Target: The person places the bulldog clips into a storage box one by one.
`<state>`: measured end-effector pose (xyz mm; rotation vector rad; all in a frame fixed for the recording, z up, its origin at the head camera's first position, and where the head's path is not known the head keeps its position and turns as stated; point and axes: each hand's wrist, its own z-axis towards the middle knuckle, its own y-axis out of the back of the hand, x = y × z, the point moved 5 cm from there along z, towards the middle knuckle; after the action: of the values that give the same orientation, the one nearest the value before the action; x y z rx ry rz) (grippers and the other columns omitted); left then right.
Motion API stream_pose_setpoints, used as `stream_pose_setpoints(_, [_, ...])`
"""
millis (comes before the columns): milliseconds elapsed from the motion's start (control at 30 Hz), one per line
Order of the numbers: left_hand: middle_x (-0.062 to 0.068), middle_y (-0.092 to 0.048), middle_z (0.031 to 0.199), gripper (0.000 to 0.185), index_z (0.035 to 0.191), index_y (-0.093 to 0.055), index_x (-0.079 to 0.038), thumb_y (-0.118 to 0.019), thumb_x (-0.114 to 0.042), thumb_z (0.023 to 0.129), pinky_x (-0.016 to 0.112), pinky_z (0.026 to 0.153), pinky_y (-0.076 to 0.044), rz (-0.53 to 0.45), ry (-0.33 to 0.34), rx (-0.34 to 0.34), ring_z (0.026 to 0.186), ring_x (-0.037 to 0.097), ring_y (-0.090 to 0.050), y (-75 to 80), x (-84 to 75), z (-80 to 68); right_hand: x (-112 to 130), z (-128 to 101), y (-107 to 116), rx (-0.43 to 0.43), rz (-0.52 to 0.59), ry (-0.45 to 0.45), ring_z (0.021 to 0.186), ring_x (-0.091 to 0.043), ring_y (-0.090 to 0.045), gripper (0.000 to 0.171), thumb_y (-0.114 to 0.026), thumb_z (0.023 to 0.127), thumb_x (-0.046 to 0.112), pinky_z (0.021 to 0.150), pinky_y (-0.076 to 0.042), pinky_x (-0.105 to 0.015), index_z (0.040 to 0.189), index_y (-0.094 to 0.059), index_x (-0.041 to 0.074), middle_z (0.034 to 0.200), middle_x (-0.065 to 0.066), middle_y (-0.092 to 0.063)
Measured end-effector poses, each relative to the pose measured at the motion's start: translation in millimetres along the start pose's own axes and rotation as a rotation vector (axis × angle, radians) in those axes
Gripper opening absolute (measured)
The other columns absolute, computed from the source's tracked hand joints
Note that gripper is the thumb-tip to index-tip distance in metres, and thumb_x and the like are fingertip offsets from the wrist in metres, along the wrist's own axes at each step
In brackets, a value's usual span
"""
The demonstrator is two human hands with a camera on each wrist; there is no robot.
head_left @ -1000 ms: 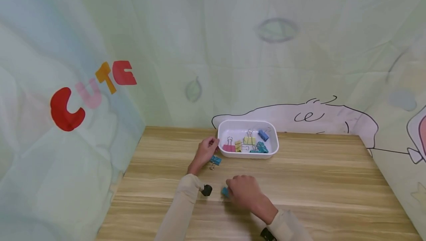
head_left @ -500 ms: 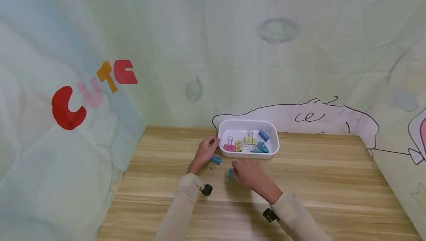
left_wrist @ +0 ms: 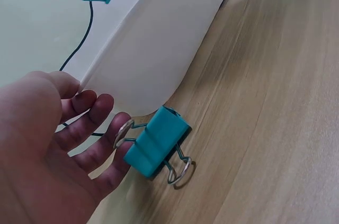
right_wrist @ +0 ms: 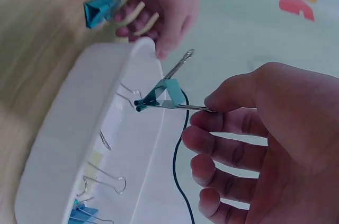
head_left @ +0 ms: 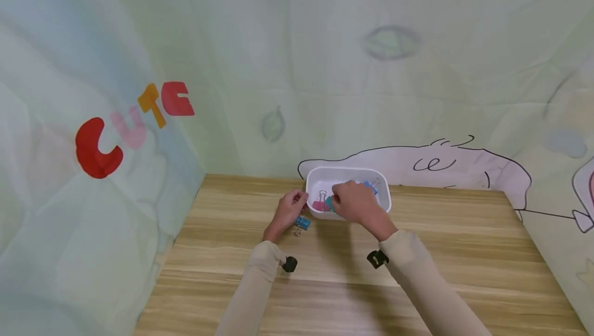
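Note:
In the right wrist view my right hand (right_wrist: 249,139) pinches a teal binder clip (right_wrist: 170,91) by one wire handle, between thumb and forefinger. The head view puts this hand (head_left: 357,203) over the white plastic tray (head_left: 318,214), hiding part of what lies inside. My left hand (head_left: 289,209) pinches the tray's left rim between thumb and fingertips. Another teal binder clip (left_wrist: 158,142) lies on the table beside the left hand's fingers, just outside the tray. Within the tray are a pink binder clip (head_left: 319,205), a blue one (head_left: 369,186) and a yellow one (right_wrist: 94,171).
The tray stands on a wood-grain table (head_left: 441,253) near its back edge. A printed cloth (head_left: 241,94) with cartoon drawings and coloured letters hangs behind and at the sides. Each wrist bears a small black device (head_left: 378,259).
My right hand has carried the teal binder clip forward from the table's middle to above the tray. The left hand stays at the tray's rim, and the other teal clip still lies beside it.

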<state>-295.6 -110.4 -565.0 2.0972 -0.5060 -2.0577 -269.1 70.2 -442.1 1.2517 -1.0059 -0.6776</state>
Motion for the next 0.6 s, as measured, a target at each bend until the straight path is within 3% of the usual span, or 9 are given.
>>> stream_pose_setpoints(400, [0.022,-0.067,0.103,0.031,0.110,-0.064,0.002,-0.051,-0.025,0.111,0.034,0.081,-0.054,0.010,-0.007,0.000,0.098,0.041,-0.065,-0.2,-3.6,-0.8,-29.4,31.5,3.4,0.032,0.043,-0.109,0.057,-0.018,-0.045,0.025,-0.059,0.097,0.019,0.050,-0.034,-0.031,0.073,-0.055,0.013,0.063,-0.001,-0.047])
stream_pose_setpoints(600, [0.021,-0.066,0.103,0.030,0.110,-0.065,0.001,-0.051,-0.025,0.111,0.037,0.084,-0.054,0.004,0.015,0.005,0.100,0.041,-0.065,1.4,-3.8,-3.5,-34.3,43.2,6.4,0.056,0.029,-0.141,0.062,-0.022,-0.050,0.022,-0.060,0.098,0.022,0.056,-0.040,-0.034,0.081,-0.061,0.010,0.068,-0.003,-0.053])
